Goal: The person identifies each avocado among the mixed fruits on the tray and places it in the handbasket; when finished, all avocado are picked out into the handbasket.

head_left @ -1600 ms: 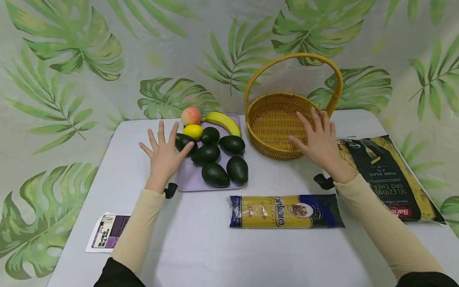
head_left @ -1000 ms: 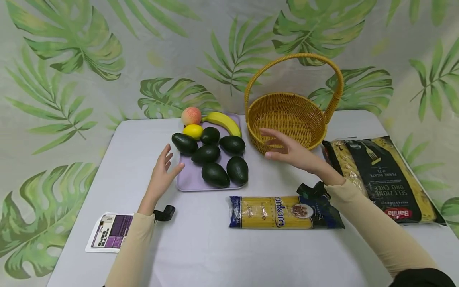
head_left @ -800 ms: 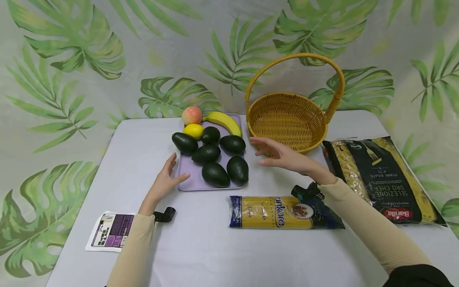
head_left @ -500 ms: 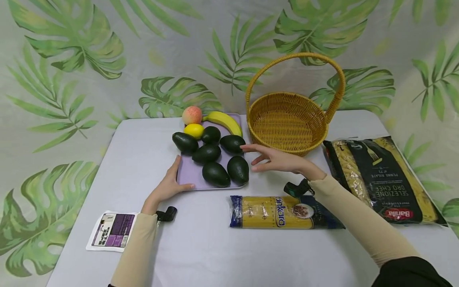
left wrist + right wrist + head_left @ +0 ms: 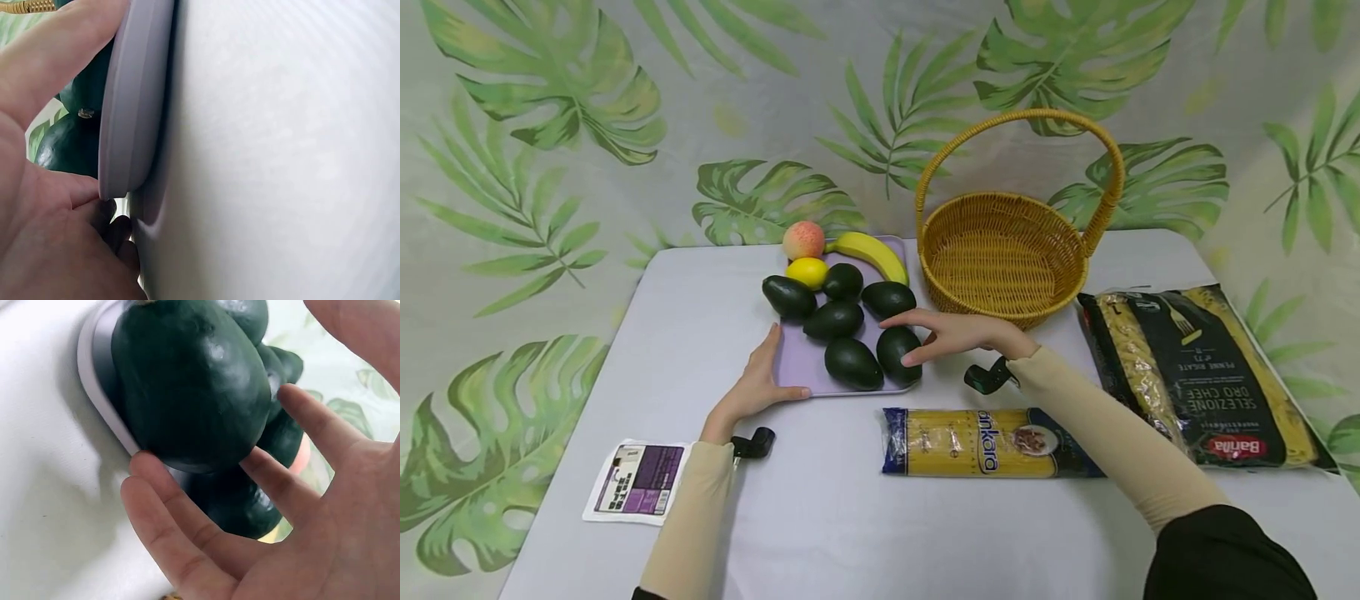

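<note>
A lilac tray (image 5: 793,358) holds several dark green avocados, a banana (image 5: 874,253), a yellow lemon (image 5: 807,272) and a peach (image 5: 803,240). My left hand (image 5: 749,393) holds the tray's near left corner, thumb along the near edge and fingers at the left side. In the left wrist view, the tray's wall (image 5: 134,94) lies against the hand. My right hand (image 5: 958,333) is spread around the near right avocado (image 5: 893,363), index finger over it and thumb at its near side. The right wrist view shows the fingers loosely spread beside this avocado (image 5: 194,381); a firm grasp is not visible.
A wicker basket (image 5: 951,302) with a tall handle stands right of the tray. An Ankara pasta packet (image 5: 955,442) lies in front. A large Barilla penne bag (image 5: 1206,375) is at the right, partly beyond my sleeve. A white-and-purple pouch (image 5: 638,482) lies at the left.
My left hand has come down from beside the tray onto its near left corner. The right hand has moved left from over the basket to the near right avocado. The fruit has stayed put.
</note>
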Demonstrator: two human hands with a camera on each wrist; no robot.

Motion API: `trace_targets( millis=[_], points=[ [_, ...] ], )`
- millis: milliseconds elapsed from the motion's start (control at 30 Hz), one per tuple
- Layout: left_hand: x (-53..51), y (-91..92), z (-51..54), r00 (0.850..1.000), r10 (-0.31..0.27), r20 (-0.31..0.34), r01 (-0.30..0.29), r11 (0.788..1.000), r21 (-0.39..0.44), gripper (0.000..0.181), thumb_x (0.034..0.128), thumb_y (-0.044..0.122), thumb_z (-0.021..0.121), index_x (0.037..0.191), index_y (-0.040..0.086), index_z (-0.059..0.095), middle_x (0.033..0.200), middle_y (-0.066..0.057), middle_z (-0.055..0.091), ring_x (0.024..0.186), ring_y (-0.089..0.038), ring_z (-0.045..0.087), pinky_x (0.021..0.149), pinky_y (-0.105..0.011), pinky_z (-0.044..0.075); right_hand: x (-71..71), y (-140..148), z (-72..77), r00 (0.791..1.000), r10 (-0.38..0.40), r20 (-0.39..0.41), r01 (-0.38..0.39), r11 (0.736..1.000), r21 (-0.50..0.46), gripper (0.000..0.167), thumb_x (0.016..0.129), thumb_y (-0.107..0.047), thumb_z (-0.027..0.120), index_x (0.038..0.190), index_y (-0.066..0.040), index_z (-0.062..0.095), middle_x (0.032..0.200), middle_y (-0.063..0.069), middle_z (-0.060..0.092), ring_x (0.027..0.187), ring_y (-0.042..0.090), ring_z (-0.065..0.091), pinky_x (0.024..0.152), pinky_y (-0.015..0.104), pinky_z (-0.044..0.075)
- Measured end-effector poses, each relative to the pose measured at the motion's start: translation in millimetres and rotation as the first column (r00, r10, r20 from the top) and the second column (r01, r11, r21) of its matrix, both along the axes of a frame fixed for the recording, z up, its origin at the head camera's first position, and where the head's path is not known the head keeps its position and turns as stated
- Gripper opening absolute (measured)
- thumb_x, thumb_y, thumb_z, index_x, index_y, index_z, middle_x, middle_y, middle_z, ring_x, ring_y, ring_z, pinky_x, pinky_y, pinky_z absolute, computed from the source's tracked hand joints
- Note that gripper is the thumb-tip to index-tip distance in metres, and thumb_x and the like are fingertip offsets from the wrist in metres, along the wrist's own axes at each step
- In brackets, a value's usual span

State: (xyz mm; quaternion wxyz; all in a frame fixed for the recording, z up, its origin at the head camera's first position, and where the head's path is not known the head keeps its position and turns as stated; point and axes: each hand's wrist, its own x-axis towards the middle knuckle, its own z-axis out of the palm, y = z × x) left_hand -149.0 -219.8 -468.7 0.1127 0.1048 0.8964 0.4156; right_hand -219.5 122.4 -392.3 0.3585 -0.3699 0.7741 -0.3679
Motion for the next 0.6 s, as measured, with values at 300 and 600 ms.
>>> trace_targets(
  millis=[300, 600],
  points=[
    [-1.2, 0.3, -0.5, 1.000, 0.002, 0.000, -0.002, 1.000, -0.019, 0.120, 0.0738, 0.030, 0.082, 0.151, -0.003, -0.003, 0.158, -0.021, -0.004, 0.142, -0.040, -0.001, 0.111, -0.056, 0.003, -0.9, -16, -3.2, 0.981, 0.036, -0.191, -0.021, 0.997, 0.079, 0.063, 0.088, -0.027, 0.070, 0.142, -0.009, 0.044, 0.145, 0.017, 0.035, 0.132, 0.030, 0.033, 0.106, 0.045, 0.031],
    [-0.5, 0.1, -0.8, 1.000, 0.001, -0.004, -0.001, 1.000, -0.010, 0.119, 0.0736, 0.030, 0.083, 0.150, -0.004, -0.002, 0.157, -0.021, -0.003, 0.142, -0.040, -0.002, 0.111, -0.057, 0.003, 1.3, -12, -4.4, 0.986, -0.031, -0.163, 0.035, 0.999, 0.027, 0.060, 0.083, -0.021, 0.074, 0.138, -0.013, 0.049, 0.143, 0.012, 0.037, 0.130, 0.028, 0.035, 0.105, 0.047, 0.030]
  ],
)
